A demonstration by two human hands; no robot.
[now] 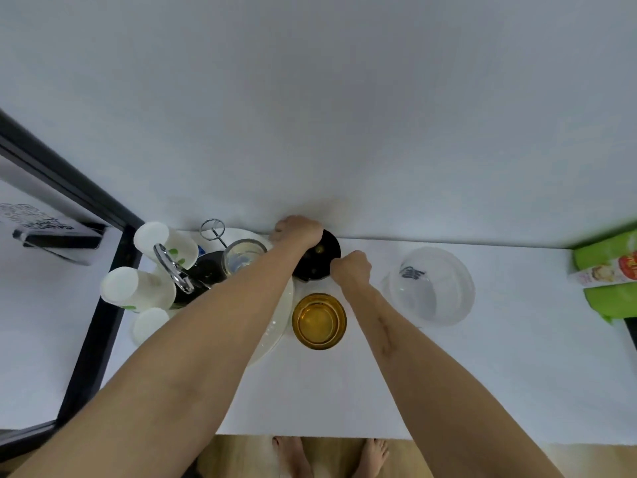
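Both hands are on the round black bowl [315,270], which sits at the back of the white table [448,374], right up against the white wall [310,98]. The left hand [298,231] is curled over the far rim. The right hand [351,270] is closed to a fist at the near-right rim and looks to pinch it, though the fingertips are hidden. Small yellowish bits show inside the bowl; what they are cannot be told.

The step in hand is judged to be a two-hand lift or shift of the bowl.

To do it well:
- Even pull on both rims, so the bowl stays level and the contents do not slide.
- Lift straight up before drawing it back. The amber glass bowl [319,320] stands just in front, in the path toward the person.
- Mind the left forearm. It passes over the round white tray [275,326] and close beside the clear glass jar [243,258], so a sideways swing could knock the jar.
- The clear round plastic container [431,288] sits off to the right, apart from the hands, and is less of a risk.
- Free table shows in front of the amber bowl, which makes it a likely set-down spot.
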